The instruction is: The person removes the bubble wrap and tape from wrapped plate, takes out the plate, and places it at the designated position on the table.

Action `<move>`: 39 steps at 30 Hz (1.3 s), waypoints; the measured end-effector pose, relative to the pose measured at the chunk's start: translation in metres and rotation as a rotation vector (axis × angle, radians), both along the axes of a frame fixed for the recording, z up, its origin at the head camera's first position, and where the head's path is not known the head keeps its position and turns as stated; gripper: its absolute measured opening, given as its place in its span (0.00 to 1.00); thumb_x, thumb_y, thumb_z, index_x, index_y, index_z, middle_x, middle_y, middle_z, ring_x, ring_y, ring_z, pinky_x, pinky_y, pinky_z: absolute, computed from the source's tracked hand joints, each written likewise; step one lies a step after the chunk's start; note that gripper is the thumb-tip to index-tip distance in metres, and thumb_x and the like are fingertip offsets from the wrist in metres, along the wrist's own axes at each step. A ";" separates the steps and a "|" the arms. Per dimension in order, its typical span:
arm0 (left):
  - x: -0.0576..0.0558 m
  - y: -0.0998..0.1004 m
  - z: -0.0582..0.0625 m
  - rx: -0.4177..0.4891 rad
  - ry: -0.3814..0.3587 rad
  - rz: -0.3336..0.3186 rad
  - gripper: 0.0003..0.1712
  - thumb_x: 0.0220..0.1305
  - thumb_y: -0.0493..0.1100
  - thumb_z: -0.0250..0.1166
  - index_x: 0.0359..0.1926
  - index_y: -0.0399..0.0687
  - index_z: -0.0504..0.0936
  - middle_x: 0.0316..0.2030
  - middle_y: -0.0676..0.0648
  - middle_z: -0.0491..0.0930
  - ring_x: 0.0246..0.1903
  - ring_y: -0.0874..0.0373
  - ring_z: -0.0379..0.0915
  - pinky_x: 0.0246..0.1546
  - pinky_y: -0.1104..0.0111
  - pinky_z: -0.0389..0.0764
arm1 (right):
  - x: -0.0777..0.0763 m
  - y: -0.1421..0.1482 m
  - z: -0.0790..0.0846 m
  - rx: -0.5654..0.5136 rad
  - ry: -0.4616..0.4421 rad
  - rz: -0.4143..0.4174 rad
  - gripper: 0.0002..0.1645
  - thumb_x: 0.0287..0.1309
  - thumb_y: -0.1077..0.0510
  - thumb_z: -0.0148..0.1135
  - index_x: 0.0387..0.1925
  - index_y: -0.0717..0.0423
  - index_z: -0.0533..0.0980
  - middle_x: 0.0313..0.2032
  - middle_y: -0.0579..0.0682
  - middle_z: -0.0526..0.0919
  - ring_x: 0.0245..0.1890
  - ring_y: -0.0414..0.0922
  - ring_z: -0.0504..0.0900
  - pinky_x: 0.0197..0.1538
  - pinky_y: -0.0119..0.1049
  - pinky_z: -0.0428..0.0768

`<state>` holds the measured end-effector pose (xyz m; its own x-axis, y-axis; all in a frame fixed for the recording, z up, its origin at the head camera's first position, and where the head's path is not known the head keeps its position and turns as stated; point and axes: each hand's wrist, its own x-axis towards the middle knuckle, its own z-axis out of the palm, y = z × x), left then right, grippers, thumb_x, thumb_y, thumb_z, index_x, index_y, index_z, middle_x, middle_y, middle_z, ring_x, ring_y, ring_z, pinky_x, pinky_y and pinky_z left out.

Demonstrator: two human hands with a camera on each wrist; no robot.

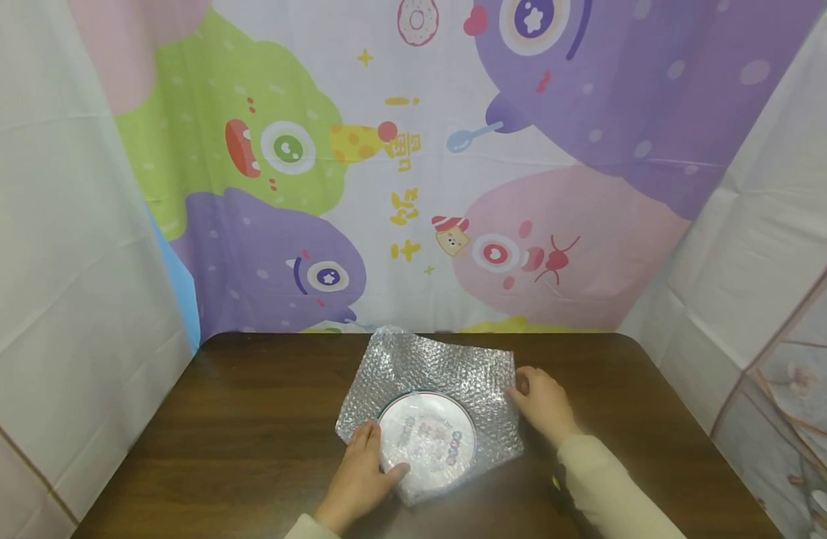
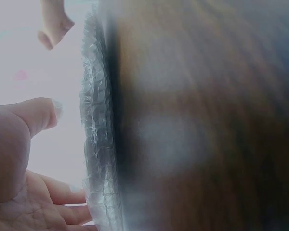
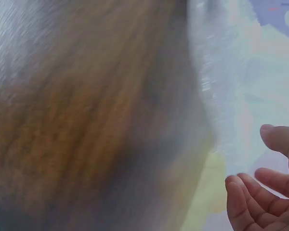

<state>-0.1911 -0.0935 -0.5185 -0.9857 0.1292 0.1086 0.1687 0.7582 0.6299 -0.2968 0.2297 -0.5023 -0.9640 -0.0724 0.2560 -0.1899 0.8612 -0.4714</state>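
A round white plate [image 1: 428, 442] with a thin dark rim and a printed pattern lies near the front of the table, seemingly under a clear layer of wrap. Around and behind it spreads a silvery sheet of bubble wrap [image 1: 447, 367]. My left hand [image 1: 362, 473] rests at the plate's left side, thumb over its front edge. In the left wrist view, its lower fingertips meet the bubble wrap's edge [image 2: 97, 115], the thumb standing apart. My right hand [image 1: 544, 403] is at the sheet's right edge. The right wrist view shows its fingers [image 3: 241, 202] loosely bent, with nothing gripped.
The dark brown wooden table [image 1: 251, 419] has rounded far corners. Behind it hangs a curtain [image 1: 413, 180] with cartoon monsters, and pale cloth panels [image 1: 56, 262] close in both sides. Something small and yellowish [image 1: 556, 483] shows beside the right sleeve.
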 end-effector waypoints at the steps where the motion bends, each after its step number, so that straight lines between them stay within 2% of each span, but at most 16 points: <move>1: 0.000 0.000 0.000 0.000 0.000 -0.001 0.51 0.56 0.56 0.69 0.66 0.20 0.62 0.68 0.24 0.59 0.70 0.27 0.52 0.69 0.39 0.59 | 0.002 -0.002 0.003 -0.001 0.011 0.016 0.28 0.58 0.51 0.67 0.54 0.67 0.75 0.43 0.60 0.82 0.41 0.55 0.82 0.48 0.53 0.81; 7: 0.000 0.000 -0.001 -0.004 -0.006 0.001 0.52 0.56 0.57 0.69 0.66 0.21 0.62 0.69 0.24 0.58 0.70 0.28 0.52 0.69 0.39 0.59 | 0.017 -0.014 0.013 0.065 0.039 0.169 0.32 0.58 0.51 0.67 0.60 0.64 0.73 0.55 0.62 0.79 0.54 0.59 0.78 0.60 0.57 0.76; 11: 0.000 0.000 -0.001 -0.004 -0.009 0.001 0.52 0.57 0.58 0.68 0.66 0.21 0.61 0.69 0.24 0.58 0.70 0.28 0.52 0.69 0.40 0.59 | 0.029 -0.018 0.011 0.145 0.010 0.269 0.35 0.58 0.52 0.67 0.63 0.64 0.71 0.62 0.65 0.73 0.64 0.63 0.71 0.66 0.59 0.70; 16: 0.001 0.000 0.000 -0.002 -0.006 0.003 0.52 0.57 0.58 0.68 0.66 0.21 0.61 0.69 0.24 0.58 0.70 0.28 0.52 0.69 0.40 0.59 | 0.037 -0.019 0.003 0.177 -0.027 0.332 0.38 0.59 0.51 0.66 0.66 0.63 0.67 0.70 0.66 0.64 0.71 0.66 0.61 0.70 0.62 0.62; 20: 0.001 0.000 0.000 -0.004 -0.007 0.006 0.52 0.57 0.58 0.68 0.67 0.21 0.61 0.69 0.24 0.58 0.70 0.29 0.52 0.69 0.40 0.59 | 0.038 -0.019 -0.003 0.167 -0.055 0.352 0.38 0.61 0.50 0.64 0.68 0.63 0.66 0.71 0.67 0.60 0.72 0.68 0.57 0.70 0.65 0.60; 30: 0.000 0.001 -0.001 0.007 -0.019 0.011 0.52 0.57 0.57 0.68 0.67 0.21 0.60 0.69 0.24 0.57 0.70 0.28 0.51 0.70 0.40 0.57 | 0.037 -0.016 -0.009 0.190 -0.166 0.358 0.41 0.62 0.46 0.62 0.69 0.64 0.63 0.69 0.72 0.60 0.70 0.70 0.58 0.70 0.66 0.58; 39: 0.001 0.002 0.001 0.012 -0.013 0.020 0.51 0.57 0.57 0.68 0.66 0.20 0.61 0.69 0.24 0.58 0.70 0.27 0.51 0.70 0.39 0.57 | 0.026 -0.018 -0.018 0.201 -0.257 0.341 0.39 0.63 0.48 0.61 0.69 0.65 0.63 0.70 0.71 0.60 0.71 0.69 0.58 0.71 0.66 0.57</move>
